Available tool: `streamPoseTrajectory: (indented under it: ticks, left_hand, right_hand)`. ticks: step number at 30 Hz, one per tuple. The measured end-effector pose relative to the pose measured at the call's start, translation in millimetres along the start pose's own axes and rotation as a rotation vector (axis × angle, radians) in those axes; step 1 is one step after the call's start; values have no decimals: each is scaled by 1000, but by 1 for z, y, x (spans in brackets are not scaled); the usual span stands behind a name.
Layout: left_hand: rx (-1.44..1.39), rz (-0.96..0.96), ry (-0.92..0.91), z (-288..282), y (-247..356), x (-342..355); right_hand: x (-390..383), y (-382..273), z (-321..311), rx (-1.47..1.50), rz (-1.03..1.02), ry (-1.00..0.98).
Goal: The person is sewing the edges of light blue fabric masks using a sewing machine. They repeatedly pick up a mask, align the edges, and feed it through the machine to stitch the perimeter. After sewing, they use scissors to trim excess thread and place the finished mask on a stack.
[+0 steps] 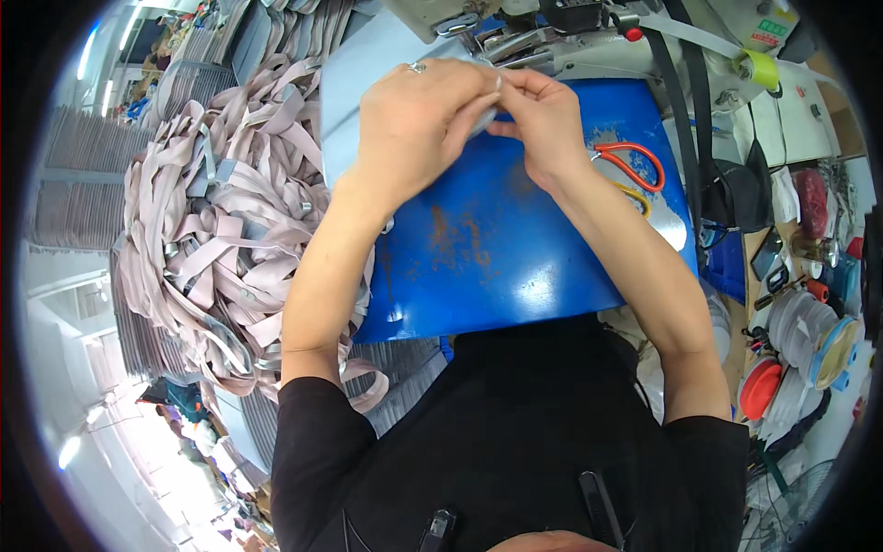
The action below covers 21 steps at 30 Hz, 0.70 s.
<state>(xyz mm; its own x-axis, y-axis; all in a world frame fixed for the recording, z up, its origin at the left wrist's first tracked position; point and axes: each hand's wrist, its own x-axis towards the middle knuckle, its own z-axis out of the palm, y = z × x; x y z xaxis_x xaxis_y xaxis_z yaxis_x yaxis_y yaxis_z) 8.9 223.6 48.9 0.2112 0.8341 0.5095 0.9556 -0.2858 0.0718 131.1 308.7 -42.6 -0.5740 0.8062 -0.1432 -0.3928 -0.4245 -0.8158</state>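
Note:
My left hand [414, 120] and my right hand [543, 115] meet at the far side of a blue work surface [497, 239], just before a sewing machine [543, 46]. Both have fingers pinched together at the tips. A small pale grey piece [482, 121] shows between them, mostly covered by the fingers, so its kind is unclear. Beneath and beyond my left hand lies a flat light-grey sheet [342, 92]. A red-handled tool, apparently scissors [644, 158], rests beside my right wrist, with a yellow handle [635, 196] partly behind the forearm.
A big tangled heap of pinkish-grey straps [230, 239] rises left of the work surface. Behind it stand stacks of grey panels [83, 175]. Dark straps [676, 120] hang at the right, near a yellow-green tape roll [759, 71]. Reels and discs [800, 331] crowd the far right.

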Motion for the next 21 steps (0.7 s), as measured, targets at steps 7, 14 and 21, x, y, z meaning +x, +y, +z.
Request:
streamPoseTrajectory:
  ticks: [7, 14, 21]
  left_hand:
    - [-954, 348, 387, -79, 76, 31]
    - [-933, 297, 455, -85, 98, -19]
    - [-755, 261, 561, -104, 90, -40]
  right_hand:
    - [8, -1, -1, -126, -132, 91]
    - [8, 2, 17, -206, -57, 78]
    - [2, -3, 10, -310, -108, 83]
